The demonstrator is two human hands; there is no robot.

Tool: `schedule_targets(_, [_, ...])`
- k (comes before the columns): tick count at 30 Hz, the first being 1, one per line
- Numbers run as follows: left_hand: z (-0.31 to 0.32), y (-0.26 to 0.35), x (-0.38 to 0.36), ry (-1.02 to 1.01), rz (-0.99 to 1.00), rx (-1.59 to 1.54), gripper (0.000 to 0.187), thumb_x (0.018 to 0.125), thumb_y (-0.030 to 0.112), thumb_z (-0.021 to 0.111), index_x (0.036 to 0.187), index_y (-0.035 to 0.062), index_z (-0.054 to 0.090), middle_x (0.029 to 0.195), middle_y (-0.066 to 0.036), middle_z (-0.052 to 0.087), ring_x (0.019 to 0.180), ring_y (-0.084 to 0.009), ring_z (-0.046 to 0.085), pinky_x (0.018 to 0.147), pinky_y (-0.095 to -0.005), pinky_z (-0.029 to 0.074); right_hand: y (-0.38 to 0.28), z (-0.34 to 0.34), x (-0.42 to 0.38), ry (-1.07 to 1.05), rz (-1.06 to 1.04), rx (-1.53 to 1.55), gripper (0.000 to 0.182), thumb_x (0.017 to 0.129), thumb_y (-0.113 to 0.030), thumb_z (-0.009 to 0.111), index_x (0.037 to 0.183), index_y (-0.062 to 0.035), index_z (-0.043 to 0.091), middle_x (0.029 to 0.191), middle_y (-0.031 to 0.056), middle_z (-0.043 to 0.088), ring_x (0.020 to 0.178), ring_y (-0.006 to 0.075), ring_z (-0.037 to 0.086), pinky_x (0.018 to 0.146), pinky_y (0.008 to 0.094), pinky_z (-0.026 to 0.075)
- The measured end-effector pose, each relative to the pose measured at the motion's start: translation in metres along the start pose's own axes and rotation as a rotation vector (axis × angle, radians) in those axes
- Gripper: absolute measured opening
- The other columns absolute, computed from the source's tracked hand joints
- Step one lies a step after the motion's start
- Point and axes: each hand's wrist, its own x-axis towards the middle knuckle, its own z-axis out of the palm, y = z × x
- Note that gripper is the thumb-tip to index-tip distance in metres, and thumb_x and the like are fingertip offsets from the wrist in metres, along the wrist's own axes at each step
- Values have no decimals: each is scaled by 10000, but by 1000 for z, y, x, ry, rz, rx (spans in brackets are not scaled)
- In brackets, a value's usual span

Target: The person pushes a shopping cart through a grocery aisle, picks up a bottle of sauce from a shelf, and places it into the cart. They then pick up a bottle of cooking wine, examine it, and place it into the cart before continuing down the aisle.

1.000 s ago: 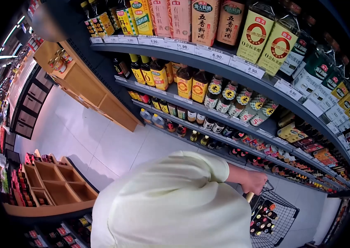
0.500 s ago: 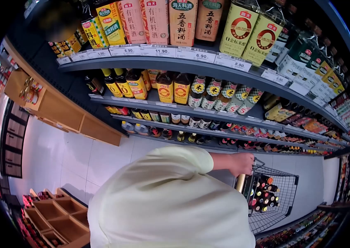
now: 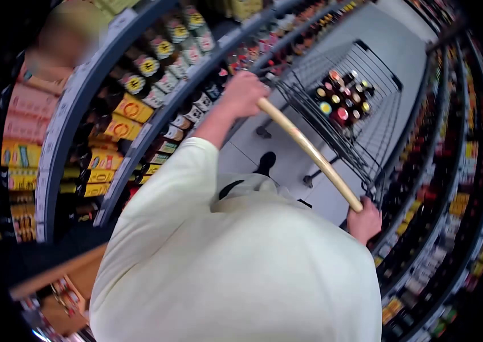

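Observation:
A metal shopping cart (image 3: 333,135) stands ahead of me, slanting to the upper right. Its pale wood-coloured push handle (image 3: 310,149) runs from upper left to lower right. My left hand (image 3: 244,94) is closed at the handle's left end, beside the shelf of bottles. At the other end, my right hand (image 3: 364,221) is wrapped around the handle. Inside the cart's wire basket, a cluster of dark bottles (image 3: 344,98) stands upright with coloured caps showing.
Shelving (image 3: 73,108) with bottles and yellow and pink packs curves along my left. More stocked shelves (image 3: 435,228) line the right side, close to my right hand. Pale floor tiles (image 3: 238,157) and a dark shoe (image 3: 265,163) show below the handle.
The view has swung right, so the cart now sits centrally ahead and the left shelves appear tilted. My right hand has come into view on the handle; my left hand stays on it.

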Motion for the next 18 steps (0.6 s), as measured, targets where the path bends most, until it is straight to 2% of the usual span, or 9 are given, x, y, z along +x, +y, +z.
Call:
schedule_targets(1, [1,3,-5,62,-4,-11,136,597,168,718,721,170,663,691,-2,604,765,-231,608,854,-381,455,4,8,-8,66,-30,-2,272,721,-269,706,976,-175,717,872,35,705,840,272,663,965,453,472])
schedule_targets(2, [-14,11,-5,-24,-19,9,126,645,188,741,718,152,645,680,-3,595,759,-232,605,861,-376,451,7,11,-14,70,-36,-3,269,716,-265,709,969,-175,719,858,29,704,832,258,665,968,471,470])
schedule_targets(3, [-19,16,-9,-63,-53,19,147,610,190,725,741,142,678,731,-15,645,811,-223,631,911,-376,450,6,9,-20,60,-35,3,268,713,-262,710,966,-173,720,852,28,704,831,250,665,972,477,468])
schedule_targets(5, [-24,20,-18,-65,-29,30,148,643,223,749,724,128,670,708,-19,631,782,-225,624,892,-371,456,4,5,-33,61,-45,14,263,710,-251,705,958,-166,721,836,23,702,828,236,664,981,494,461])
schedule_targets(9, [-35,34,-37,-69,-20,51,143,707,220,754,698,123,649,666,-23,607,725,-230,603,874,-369,449,3,3,-59,34,-31,34,321,685,-246,692,991,-152,717,850,42,678,814,257,647,1007,512,439])
schedule_targets(12, [-38,37,-56,-88,3,41,149,686,163,746,677,124,602,657,-34,584,722,-254,601,852,-397,460,2,-3,-78,8,-6,24,331,678,-242,691,994,-149,718,838,46,673,808,259,644,1021,508,430])
schedule_targets(14, [-43,40,-68,-91,11,35,128,594,125,706,684,139,617,668,-15,580,737,-226,595,861,-375,448,0,-5,-92,5,21,29,340,669,-243,693,995,-147,719,831,46,669,798,257,641,1032,504,424])
schedule_targets(18, [-58,48,-90,-165,9,22,144,590,117,711,697,144,618,675,-9,572,765,-223,598,871,-383,446,-1,-7,-118,-17,-4,24,308,692,-248,691,981,-146,720,808,44,661,781,249,634,1022,502,428])
